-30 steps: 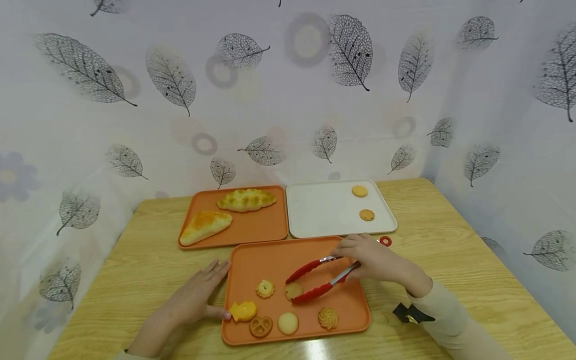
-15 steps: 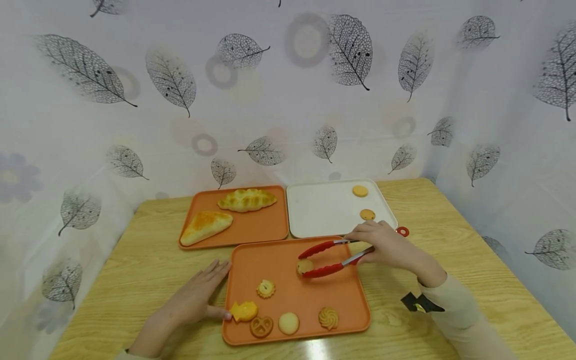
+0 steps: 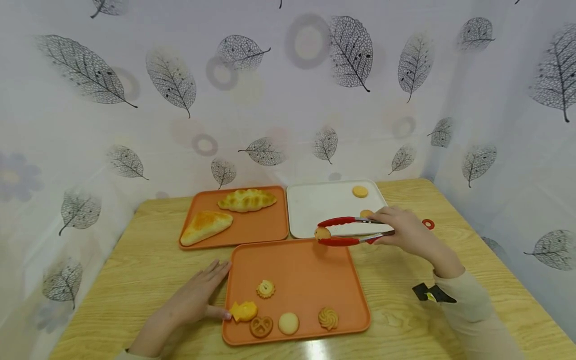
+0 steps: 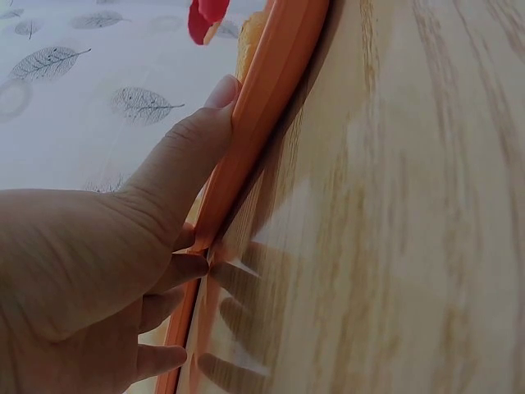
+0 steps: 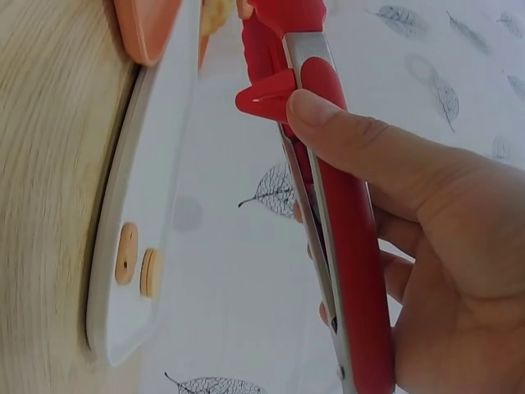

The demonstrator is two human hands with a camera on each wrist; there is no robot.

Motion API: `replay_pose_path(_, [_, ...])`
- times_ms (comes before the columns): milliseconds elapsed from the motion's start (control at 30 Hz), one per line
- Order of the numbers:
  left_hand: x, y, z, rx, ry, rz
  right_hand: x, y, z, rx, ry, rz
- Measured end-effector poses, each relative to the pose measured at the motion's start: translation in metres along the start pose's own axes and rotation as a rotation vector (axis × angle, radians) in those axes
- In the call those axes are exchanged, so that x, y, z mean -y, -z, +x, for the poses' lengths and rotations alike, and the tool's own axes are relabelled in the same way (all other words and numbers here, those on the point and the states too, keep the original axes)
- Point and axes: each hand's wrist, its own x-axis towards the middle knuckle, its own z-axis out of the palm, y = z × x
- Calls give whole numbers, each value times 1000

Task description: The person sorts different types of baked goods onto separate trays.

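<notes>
My right hand [image 3: 411, 235] grips red-and-silver tongs [image 3: 339, 242]. Between the red tips sits a round cookie [image 3: 322, 234], held up above the far edge of the near orange tray [image 3: 310, 285], beside the white tray [image 3: 321, 210]. In the right wrist view, thumb and fingers wrap the tongs' red handle [image 5: 357, 246]. My left hand [image 3: 193, 297] rests against the near tray's left rim, fingers extended; its thumb touches the rim close to a fish-shaped cookie [image 3: 244, 311]. A pretzel cookie [image 3: 261, 326], a plain round cookie [image 3: 288, 323], a swirl cookie [image 3: 328, 318] and a scalloped cookie [image 3: 266, 289] lie on that tray.
Behind, on the left, another orange tray [image 3: 256, 232] bears a braided bread [image 3: 247, 200] and a triangular bread [image 3: 206, 227]. Two cookies lie on the white tray's right side, one an oval cookie [image 3: 360, 191]. A leaf-print curtain [image 3: 288, 100] encloses the wooden table [image 3: 135, 260].
My right hand has lifted the round cookie with the tongs off the near tray and carried it away from me and rightward. My left hand has stayed in place.
</notes>
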Motion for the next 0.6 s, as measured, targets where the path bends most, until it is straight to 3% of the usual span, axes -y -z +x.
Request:
replay_pose_path(333, [-1,-1,0,-6,-3,-3,-9,4,-4,-23,-198,-54])
replay_pose_path(600, [-1,0,0,-1,-2,-6,-15,-5,-5,-38,-321,-85])
